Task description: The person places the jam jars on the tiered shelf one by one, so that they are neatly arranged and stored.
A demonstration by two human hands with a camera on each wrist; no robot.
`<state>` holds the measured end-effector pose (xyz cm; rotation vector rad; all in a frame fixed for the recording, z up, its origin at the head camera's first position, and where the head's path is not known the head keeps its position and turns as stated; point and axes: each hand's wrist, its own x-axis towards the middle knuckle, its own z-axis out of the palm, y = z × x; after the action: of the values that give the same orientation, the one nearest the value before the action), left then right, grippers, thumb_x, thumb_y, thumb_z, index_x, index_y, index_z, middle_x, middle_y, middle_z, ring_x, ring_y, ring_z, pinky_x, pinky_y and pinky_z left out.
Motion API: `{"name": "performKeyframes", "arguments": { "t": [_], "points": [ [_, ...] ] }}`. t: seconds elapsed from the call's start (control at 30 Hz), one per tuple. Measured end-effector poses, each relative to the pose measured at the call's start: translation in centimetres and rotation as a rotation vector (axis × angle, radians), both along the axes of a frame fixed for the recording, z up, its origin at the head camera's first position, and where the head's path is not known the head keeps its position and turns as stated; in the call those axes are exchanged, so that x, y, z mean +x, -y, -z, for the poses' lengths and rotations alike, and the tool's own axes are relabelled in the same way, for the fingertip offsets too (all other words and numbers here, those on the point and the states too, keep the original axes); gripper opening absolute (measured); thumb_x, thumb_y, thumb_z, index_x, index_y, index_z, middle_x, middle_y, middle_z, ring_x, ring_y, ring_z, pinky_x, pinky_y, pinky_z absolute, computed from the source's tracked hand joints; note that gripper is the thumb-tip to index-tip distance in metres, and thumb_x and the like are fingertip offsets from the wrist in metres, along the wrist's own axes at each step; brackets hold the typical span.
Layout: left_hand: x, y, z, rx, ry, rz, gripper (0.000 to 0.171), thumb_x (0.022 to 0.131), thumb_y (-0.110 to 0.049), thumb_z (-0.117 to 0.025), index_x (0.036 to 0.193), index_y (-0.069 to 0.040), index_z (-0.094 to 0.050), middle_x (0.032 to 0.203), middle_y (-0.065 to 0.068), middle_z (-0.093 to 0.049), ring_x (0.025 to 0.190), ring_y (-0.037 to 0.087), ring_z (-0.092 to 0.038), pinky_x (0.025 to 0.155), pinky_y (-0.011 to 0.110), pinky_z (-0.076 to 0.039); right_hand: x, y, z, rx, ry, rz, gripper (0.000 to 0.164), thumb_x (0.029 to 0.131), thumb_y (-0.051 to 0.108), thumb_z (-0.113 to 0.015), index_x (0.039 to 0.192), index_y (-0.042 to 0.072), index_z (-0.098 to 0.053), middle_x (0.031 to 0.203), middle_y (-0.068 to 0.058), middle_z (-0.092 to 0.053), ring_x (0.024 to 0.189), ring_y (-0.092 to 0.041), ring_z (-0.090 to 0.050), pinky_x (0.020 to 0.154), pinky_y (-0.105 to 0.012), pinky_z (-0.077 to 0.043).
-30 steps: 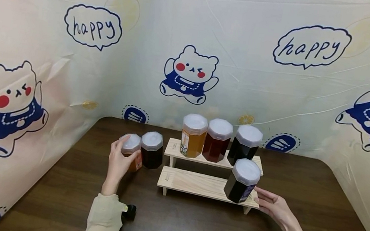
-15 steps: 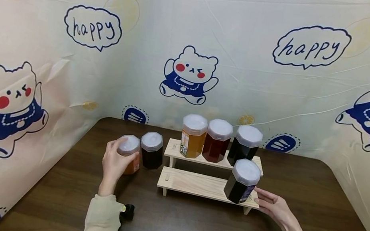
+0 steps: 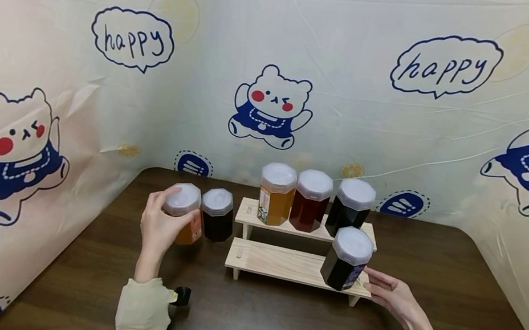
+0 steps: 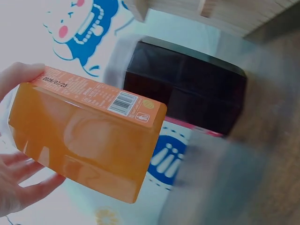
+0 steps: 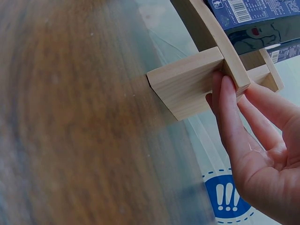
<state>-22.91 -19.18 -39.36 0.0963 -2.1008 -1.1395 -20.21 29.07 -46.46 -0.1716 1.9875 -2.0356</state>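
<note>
In the head view my left hand [image 3: 157,232] grips a jar of orange contents [image 3: 189,231] under a white lid. The left wrist view has this orange jar [image 4: 89,136] raised off the table, its barcode label facing up in the picture. Close beside it a dark jar [image 3: 217,224] stands on the table. My right hand [image 3: 396,301] is at the right end of a two-step wooden rack [image 3: 275,262]. In the right wrist view, thumb and fingers pinch the end of the rack's board [image 5: 236,61]. A dark jar with a purple label [image 3: 347,259] stands on the lower step near that hand.
On the upper step stand an amber jar [image 3: 276,198], a dark red jar [image 3: 310,204] and a nearly black jar [image 3: 349,210]. The brown table [image 3: 280,329] ends at a printed cloth backdrop [image 3: 339,84] behind and at both sides.
The left hand has moved left with the orange jar, then raised it, widening the gap to the dark jar beside it. The right hand and the rack have stayed put.
</note>
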Motion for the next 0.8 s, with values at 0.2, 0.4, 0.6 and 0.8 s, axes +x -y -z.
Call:
{"name": "performKeyframes", "arguments": {
  "t": [0.2,0.4,0.6,0.8],
  "points": [
    [0.6,-0.4,-1.2,0.046,-0.028,0.032,0.054,0.057,-0.018,-0.083,0.106,-0.010,-0.062,0.102,0.015,-0.050,0.094,0.030,-0.050,0.078,0.047,-0.041,0.0,0.1,0.1,0.025,0.009,0.011,0.041,0.084,0.008,-0.058,0.124,0.004,-0.049,0.112,0.010,-0.055,0.099,0.001,-0.053,0.079,-0.025,-0.047],
    [1.2,-1.3,-2.2,0.059,-0.057,0.063,0.054,0.057,-0.017,-0.083,0.106,-0.011,-0.062,0.101,0.012,-0.051,0.092,0.022,-0.050,0.073,0.041,-0.044,0.0,-0.1,0.2,0.020,-0.001,0.008,0.038,0.085,0.007,-0.057,0.123,0.007,-0.051,0.114,0.008,-0.055,0.099,0.000,-0.053,0.078,-0.024,-0.047],
    [2.1,-2.9,-3.4,0.111,-0.036,0.141,0.053,0.060,-0.016,-0.082,0.108,-0.009,-0.061,0.103,0.010,-0.050,0.094,0.020,-0.049,0.074,0.042,-0.046,0.0,-0.1,0.2,0.013,-0.012,0.007,0.040,0.085,0.007,-0.057,0.124,0.002,-0.049,0.115,0.008,-0.055,0.099,0.000,-0.053,0.077,-0.024,-0.047],
    [2.7,-4.4,-4.1,0.135,-0.027,0.201,0.051,0.061,-0.016,-0.081,0.108,-0.011,-0.061,0.103,0.009,-0.050,0.094,0.019,-0.050,0.075,0.038,-0.046,-0.1,-0.1,0.2,0.020,-0.004,0.010,0.036,0.085,0.007,-0.057,0.120,0.010,-0.053,0.117,0.005,-0.054,0.099,0.001,-0.053,0.078,-0.025,-0.047]
  ]
}}
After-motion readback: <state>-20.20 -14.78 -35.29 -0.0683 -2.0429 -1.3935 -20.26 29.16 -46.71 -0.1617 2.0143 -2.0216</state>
